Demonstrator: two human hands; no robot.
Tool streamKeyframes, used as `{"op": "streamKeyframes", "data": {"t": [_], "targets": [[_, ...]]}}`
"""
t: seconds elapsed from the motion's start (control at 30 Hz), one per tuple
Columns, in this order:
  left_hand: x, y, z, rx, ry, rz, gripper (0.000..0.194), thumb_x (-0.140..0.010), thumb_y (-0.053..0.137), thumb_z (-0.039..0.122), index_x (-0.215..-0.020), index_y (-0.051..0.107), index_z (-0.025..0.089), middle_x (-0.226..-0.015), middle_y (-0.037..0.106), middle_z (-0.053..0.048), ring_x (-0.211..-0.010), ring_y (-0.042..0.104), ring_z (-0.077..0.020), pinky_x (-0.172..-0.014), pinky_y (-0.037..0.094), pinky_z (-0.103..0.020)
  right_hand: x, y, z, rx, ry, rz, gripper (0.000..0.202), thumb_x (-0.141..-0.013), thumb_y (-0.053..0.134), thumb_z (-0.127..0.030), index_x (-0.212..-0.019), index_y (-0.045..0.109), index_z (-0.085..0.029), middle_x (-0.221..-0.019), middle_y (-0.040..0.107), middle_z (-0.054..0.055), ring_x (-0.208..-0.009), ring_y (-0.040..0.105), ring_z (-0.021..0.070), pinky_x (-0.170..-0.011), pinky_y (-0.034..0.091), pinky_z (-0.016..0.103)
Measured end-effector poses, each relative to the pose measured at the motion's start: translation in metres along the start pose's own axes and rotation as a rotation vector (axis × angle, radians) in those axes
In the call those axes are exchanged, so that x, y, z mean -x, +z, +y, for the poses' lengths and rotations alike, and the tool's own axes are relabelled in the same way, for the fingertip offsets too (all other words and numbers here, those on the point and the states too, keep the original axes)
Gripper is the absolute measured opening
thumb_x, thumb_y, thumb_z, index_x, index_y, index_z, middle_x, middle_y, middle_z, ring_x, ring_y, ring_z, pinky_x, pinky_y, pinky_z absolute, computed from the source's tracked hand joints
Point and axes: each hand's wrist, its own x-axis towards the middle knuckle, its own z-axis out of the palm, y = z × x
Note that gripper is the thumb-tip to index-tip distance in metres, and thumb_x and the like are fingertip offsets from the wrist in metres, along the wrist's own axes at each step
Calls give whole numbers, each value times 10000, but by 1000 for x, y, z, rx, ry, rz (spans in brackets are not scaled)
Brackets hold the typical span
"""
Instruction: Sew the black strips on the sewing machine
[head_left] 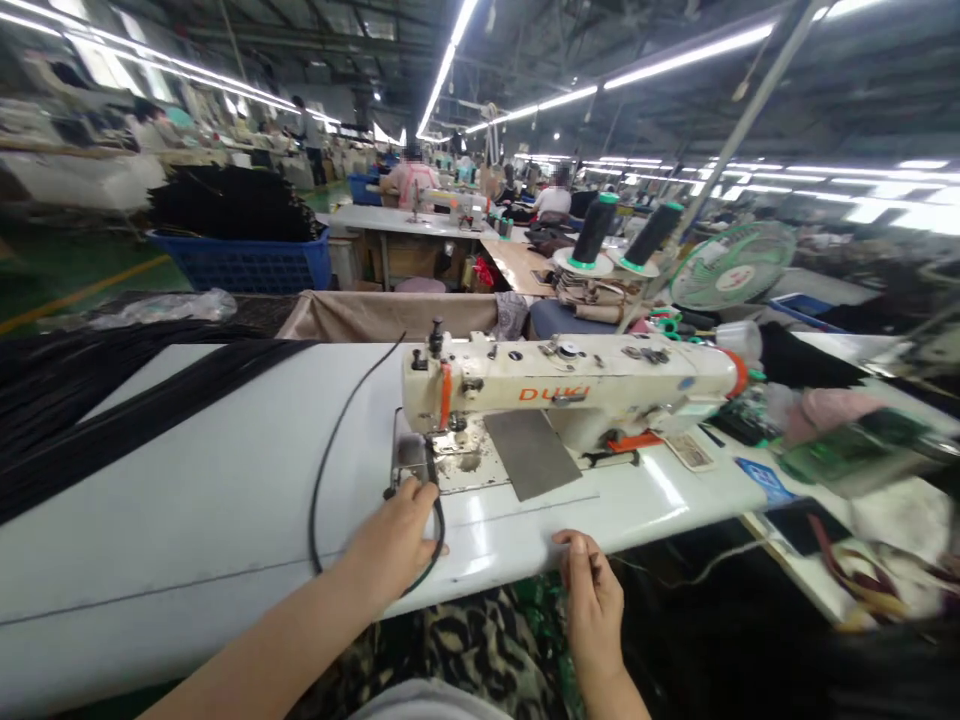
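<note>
Head view: a narrow black strip (440, 525) lies at the near part of the white tabletop (225, 500), bending in a tight curve from the presser-foot area of the sewing machine (517, 385) down toward the front edge. A thinner-looking black length arcs from the far edge round to the left forearm, which covers the part between, so it is probably the same strip but cannot be confirmed. The left hand (401, 530) has its fingers bunched on the strip just in front of the needle area, with the thumb low on the other side, seemingly pinching it. The right hand (592, 590) is by the tabletop's front edge, its fingers curled and the thumb tip close to the forefinger; whether anything is caught between them cannot be told. A grey sheet (534, 455) lies under the machine's arm, and a bundle of black strips (150, 415) runs over the far left corner. The strip should be very light, flexible yet a little springy, since it keeps a round bend rather than collapsing; it looks hardly fragile, though it may twist or slide on the glossy surface. The best hold would be a light fingertip pinch across its width, just short of the presser foot, with fingertips clear of the needle and the loop left slack.
</note>
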Motion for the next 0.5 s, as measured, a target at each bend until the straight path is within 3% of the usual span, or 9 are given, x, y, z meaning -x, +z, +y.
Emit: {"op": "streamKeyframes", "data": {"t": [0.1, 0.2, 0.33, 0.5], "targets": [[-2, 9, -15, -43, 88, 107, 328, -892, 583, 278, -1206, 567, 185, -1213, 570, -129, -1120, 633, -277, -1024, 511, -420, -9, -35, 25, 56, 127, 186, 612, -960, 433, -730, -941, 664, -164, -624, 454, -37, -580, 456, 143, -580, 431, 275], [-10, 22, -35, -75, 227, 232, 256, -928, 496, 344, -1136, 588, 226, -1203, 591, -120, -1110, 623, -287, -1070, 501, -458, -21, -78, 52, 187, 238, 350, 651, -943, 414, -747, -954, 679, -153, -664, 560, 2, -614, 542, 171, -595, 456, 289], [-18, 38, -53, -121, 316, 331, 289, -977, 378, 395, -1167, 553, 265, -1314, 592, -104, -1192, 624, -297, -1109, 499, -473, -31, -136, 77, 345, 458, 496, 460, -985, 549, -586, -978, 696, -150, -839, 705, 47, -718, 660, 182, -726, 537, 328], [-18, 49, -61, -131, 343, 365, 347, -984, 342, 443, -1211, 537, 266, -1367, 614, -102, -1250, 626, -313, -1134, 492, -484, -43, -184, 92, 522, 719, 658, 351, -985, 661, -449, -1168, 670, -149, -1180, 693, 91, -1080, 670, 225, -994, 530, 451]]}}
